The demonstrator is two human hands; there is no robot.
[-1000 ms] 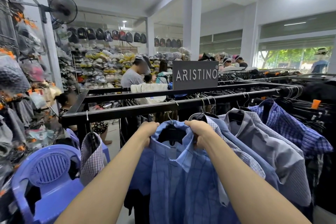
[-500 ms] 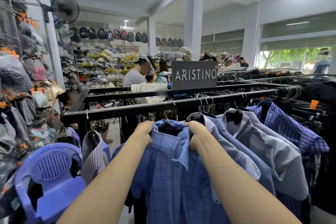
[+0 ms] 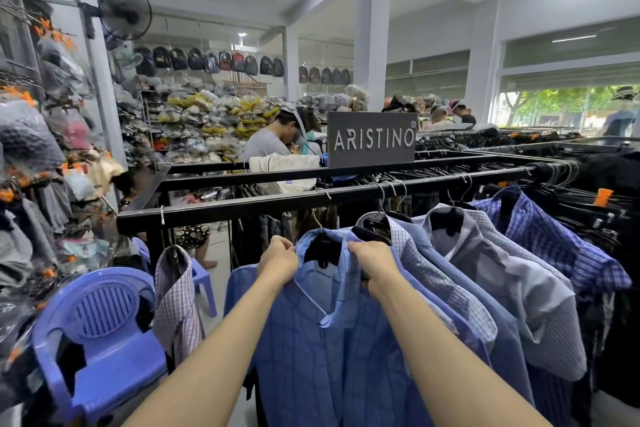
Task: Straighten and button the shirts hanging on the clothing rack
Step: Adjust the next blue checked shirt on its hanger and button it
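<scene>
- Left hand (image 3: pixel 278 262) fingers curled, pinching the left collar edge of the blue checked shirt (image 3: pixel 311 350); knuckles face the camera, so the fingertips themselves are hidden in cloth.
- Right hand (image 3: pixel 370 263) likewise curled, gripping the right collar edge; thumb position cannot be told.
- Landmark: the black hanger (image 3: pixel 323 246). The two hands sit just left and just right of it, level with each other, collar open between them with the neck label showing below the hanger.
- The shirt hangs from the black rack rail (image 3: pixel 242 210) above the hanger; the front placket below the hanger looks unfastened at the top.
- A lilac checked shirt (image 3: pixel 173 295) hangs well to the left of the hanger; a row of paler shirts (image 3: pixel 485 274) crowds in close on its right.
- Judged step: squaring the collar on the hanger ahead of buttoning.
- To do it well: pull both collar edges evenly so the shoulders seat centred on the hanger, bring the points together under the hook, then fasten the top button first.
- Watch that the right-hand neighbour's collar, touching the right hand, is not dragged along.
- Both forearms reach up and forward, nearly straight, converging toward the hanger; wrists slightly bent down.
</scene>
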